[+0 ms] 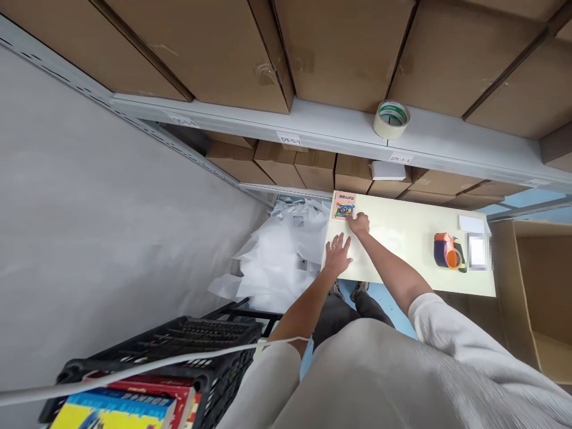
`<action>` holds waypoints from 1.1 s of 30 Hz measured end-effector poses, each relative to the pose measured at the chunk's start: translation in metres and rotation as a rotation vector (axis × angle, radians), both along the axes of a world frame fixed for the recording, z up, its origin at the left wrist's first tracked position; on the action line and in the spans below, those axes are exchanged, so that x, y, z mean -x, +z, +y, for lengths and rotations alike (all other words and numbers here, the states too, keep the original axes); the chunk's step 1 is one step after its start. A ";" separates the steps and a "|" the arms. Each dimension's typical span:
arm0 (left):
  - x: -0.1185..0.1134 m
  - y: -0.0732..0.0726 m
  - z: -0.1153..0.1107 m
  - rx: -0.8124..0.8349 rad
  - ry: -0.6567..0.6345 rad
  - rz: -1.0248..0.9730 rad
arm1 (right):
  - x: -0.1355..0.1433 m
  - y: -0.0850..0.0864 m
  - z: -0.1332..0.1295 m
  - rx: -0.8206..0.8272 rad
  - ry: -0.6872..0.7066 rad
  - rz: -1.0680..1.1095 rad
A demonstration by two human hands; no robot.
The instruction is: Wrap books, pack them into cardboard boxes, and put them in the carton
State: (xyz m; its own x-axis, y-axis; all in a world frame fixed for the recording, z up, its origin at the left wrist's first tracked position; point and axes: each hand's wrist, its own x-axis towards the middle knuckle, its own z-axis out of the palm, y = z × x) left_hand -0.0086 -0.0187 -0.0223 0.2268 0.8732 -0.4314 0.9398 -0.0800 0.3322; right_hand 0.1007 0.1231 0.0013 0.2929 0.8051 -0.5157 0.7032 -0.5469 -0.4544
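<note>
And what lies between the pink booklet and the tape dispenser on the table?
In the head view, the right hand is at the edge of the pink booklet; then bare tabletop runs to the tape dispenser.

Rightward from the right hand (pixel 360 224), bare tabletop (pixel 402 232) gives passage until the tape dispenser (pixel 441 250); boxes (pixel 353 170) block ahead.

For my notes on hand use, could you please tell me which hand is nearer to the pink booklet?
The right hand: it is at the near right corner of the pink booklet. The left hand is spread on the table, apart from the booklet.
</note>
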 end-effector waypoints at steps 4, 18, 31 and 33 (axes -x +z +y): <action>0.001 0.000 -0.003 -0.005 -0.006 -0.023 | 0.025 -0.004 0.001 0.034 -0.130 -0.133; 0.003 0.003 -0.007 -0.016 0.012 -0.096 | 0.041 -0.019 0.026 0.153 -0.285 -0.184; 0.001 0.005 -0.003 0.049 0.012 -0.050 | 0.006 -0.024 0.017 -0.166 -0.242 0.243; 0.002 0.004 0.000 0.059 0.009 -0.029 | -0.013 -0.018 0.005 -0.277 -0.248 0.315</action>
